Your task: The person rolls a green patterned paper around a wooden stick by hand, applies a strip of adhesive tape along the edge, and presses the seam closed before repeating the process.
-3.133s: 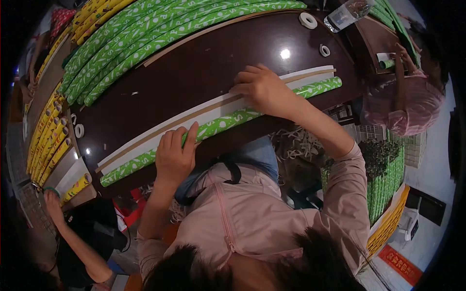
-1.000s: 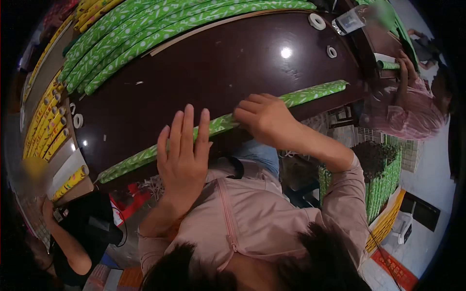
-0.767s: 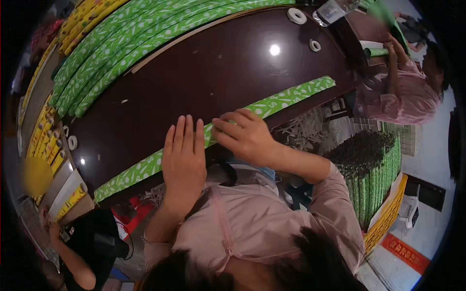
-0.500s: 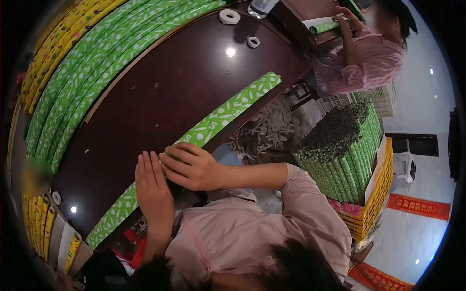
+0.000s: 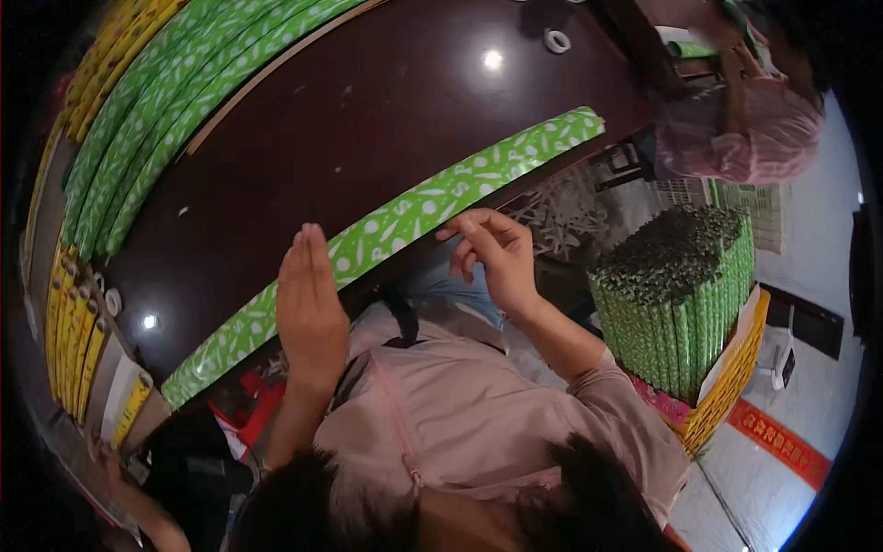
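A long green roll of printed wrapping paper [image 5: 395, 219], with white letters and shapes, lies along the near edge of the dark table [image 5: 267, 184]. My left hand [image 5: 313, 308] rests flat across the roll left of its middle, fingers straight and together. My right hand [image 5: 498, 262] is just off the roll's near side, over the table edge. Its fingers are loosely bent and apart, and I see nothing in them.
Several green rolls [image 5: 175, 120] and yellow rolls [image 5: 115, 55] lie along the far left. A white tape roll [image 5: 556, 40] sits at the back. On the right, many upright green rolls [image 5: 676, 322] fill a yellow basket [image 5: 731, 368]. A co-worker [image 5: 745, 129] is at the upper right; another person's arm [image 5: 138, 497] shows lower left.
My right hand has lifted off the green roll and moved right, its fingers bending. My left hand stays flat on the roll. The camera view has shifted.
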Tool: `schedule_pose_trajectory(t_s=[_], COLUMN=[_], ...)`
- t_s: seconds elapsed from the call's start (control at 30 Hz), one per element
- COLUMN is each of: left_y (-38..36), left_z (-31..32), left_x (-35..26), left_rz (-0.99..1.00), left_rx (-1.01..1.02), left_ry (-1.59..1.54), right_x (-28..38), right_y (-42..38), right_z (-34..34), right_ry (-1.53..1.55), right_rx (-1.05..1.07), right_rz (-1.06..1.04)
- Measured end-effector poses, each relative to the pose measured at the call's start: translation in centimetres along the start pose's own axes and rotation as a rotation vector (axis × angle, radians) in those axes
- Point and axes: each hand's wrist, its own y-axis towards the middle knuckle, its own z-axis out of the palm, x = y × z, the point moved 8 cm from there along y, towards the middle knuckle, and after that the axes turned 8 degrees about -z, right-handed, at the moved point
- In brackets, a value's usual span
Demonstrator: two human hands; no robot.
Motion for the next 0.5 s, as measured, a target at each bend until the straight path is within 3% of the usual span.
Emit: schedule_pose_trajectory(t_s=[0.2,0.5], left_y=[0.2,0.2], left_z=[-0.8,-0.7], left_x=[0.3,0.6], left_rz=[-0.021,0.032], left_rx=[-0.005,0.006], left_ry=[-0.163,-0.206], right_x=[-2.1,-2.6], right_y=[-1.4,-1.7], right_z=[7.7,9.1], right_ry=[0.106,0.110], right_rx=[0.202,0.079], right_rz=[0.350,0.351])
